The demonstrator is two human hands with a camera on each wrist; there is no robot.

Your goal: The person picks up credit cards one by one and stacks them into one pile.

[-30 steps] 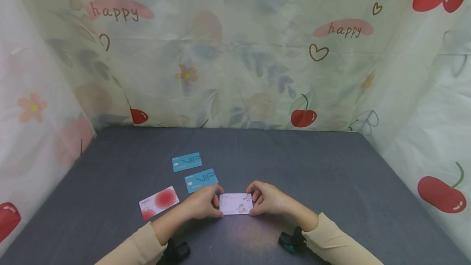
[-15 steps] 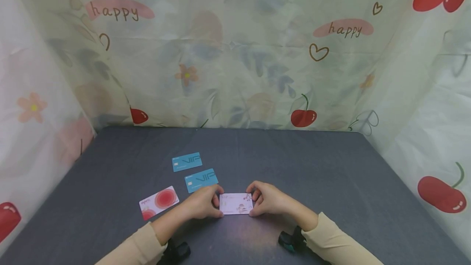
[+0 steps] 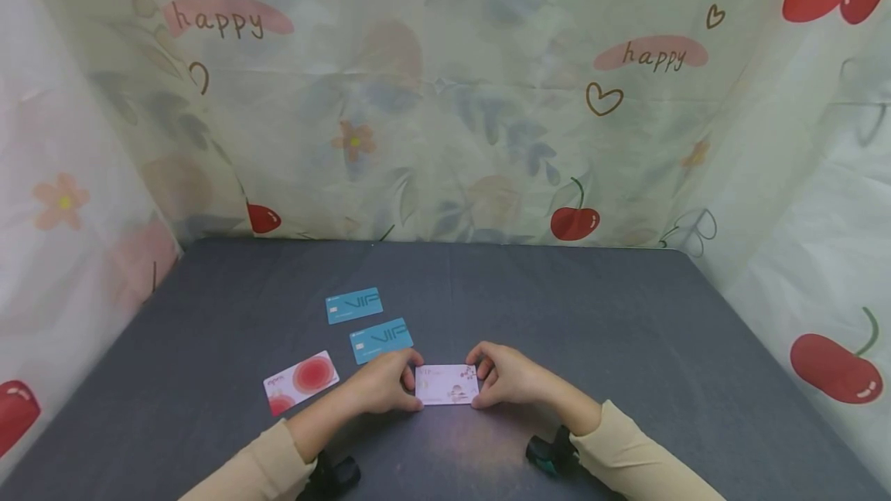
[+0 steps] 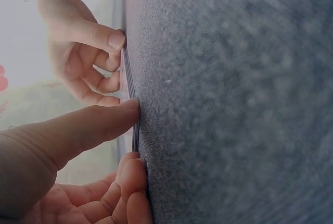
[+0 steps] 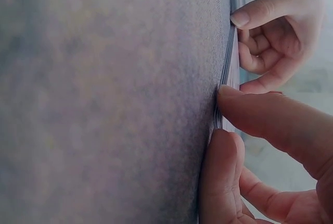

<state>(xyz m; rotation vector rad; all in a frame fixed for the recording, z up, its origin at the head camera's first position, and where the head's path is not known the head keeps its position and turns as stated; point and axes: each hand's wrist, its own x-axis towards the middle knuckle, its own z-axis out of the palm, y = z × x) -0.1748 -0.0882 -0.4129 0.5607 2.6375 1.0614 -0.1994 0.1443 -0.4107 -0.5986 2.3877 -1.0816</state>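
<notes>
The left hand [image 3: 379,383] and right hand [image 3: 513,381] pinch opposite ends of the card stack [image 3: 445,385] on the near-middle table [image 3: 592,308]; squaring seems in hand, the next move likely needing even pressure.

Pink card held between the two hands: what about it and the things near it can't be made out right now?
Head view: smallest print on the pink card, too small to read.
Both wrist views: the layered edges below its face, too fine to count surely.
Head view: part of the nearer blue card along its lower edge, behind the left hand.
</notes>
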